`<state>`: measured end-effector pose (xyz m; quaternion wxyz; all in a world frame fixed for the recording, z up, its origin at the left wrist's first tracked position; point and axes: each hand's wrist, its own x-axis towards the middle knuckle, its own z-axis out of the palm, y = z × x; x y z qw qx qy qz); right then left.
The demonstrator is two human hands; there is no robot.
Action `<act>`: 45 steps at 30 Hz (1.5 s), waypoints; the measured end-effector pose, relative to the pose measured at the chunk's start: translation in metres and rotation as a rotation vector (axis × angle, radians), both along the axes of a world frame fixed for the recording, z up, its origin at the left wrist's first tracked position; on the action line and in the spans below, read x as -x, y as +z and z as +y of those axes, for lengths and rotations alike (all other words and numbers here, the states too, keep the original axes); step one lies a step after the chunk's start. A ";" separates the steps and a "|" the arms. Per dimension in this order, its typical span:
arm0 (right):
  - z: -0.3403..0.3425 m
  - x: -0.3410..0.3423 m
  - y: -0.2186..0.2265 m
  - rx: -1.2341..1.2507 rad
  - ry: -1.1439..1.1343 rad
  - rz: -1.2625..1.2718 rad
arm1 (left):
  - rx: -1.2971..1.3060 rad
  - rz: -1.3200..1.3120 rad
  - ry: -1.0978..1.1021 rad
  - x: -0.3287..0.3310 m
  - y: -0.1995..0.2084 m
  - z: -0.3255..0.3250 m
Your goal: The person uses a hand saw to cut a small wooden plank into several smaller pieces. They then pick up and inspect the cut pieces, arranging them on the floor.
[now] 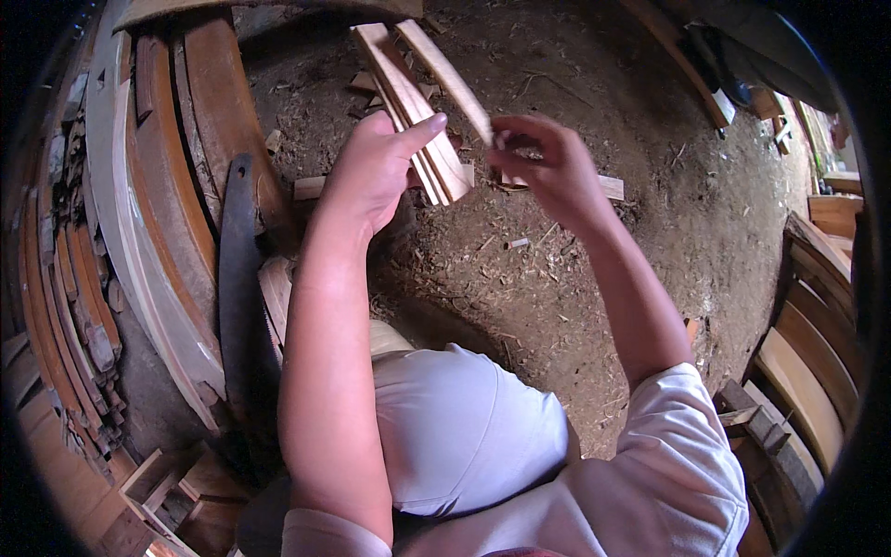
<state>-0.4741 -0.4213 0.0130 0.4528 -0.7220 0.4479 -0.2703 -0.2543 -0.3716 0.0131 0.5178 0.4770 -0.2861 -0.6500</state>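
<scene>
In my left hand (376, 167) is a small bundle of pale wooden strips (413, 116), tilted away from me, with the thumb pressed across its upper face. A single narrow wooden strip (445, 76) slants just right of the bundle. Its near end is pinched between the thumb and fingers of my right hand (548, 167). Both hands are raised above the dirt floor. Beneath them a piece of light wood (311, 188) lies crosswise, partly hidden by my hands and the bundle.
A handsaw (243, 278) leans at my left by long boards (223, 102). Farther left is a stack of thin wooden slats (70, 288). Wood shavings litter the dirt floor (548, 316). Curved planks (803, 367) are piled at the right, and a beam (682, 60) lies at the far right.
</scene>
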 end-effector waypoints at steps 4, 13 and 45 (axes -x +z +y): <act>-0.040 0.083 -0.011 0.394 0.029 0.387 | -0.087 -0.056 0.071 0.000 0.003 0.001; -0.066 0.165 -0.033 0.155 0.082 0.552 | -0.124 0.046 0.012 -0.003 0.001 0.001; -0.015 -0.049 -0.035 0.211 0.065 0.284 | -0.193 -0.337 0.437 -0.016 0.008 -0.004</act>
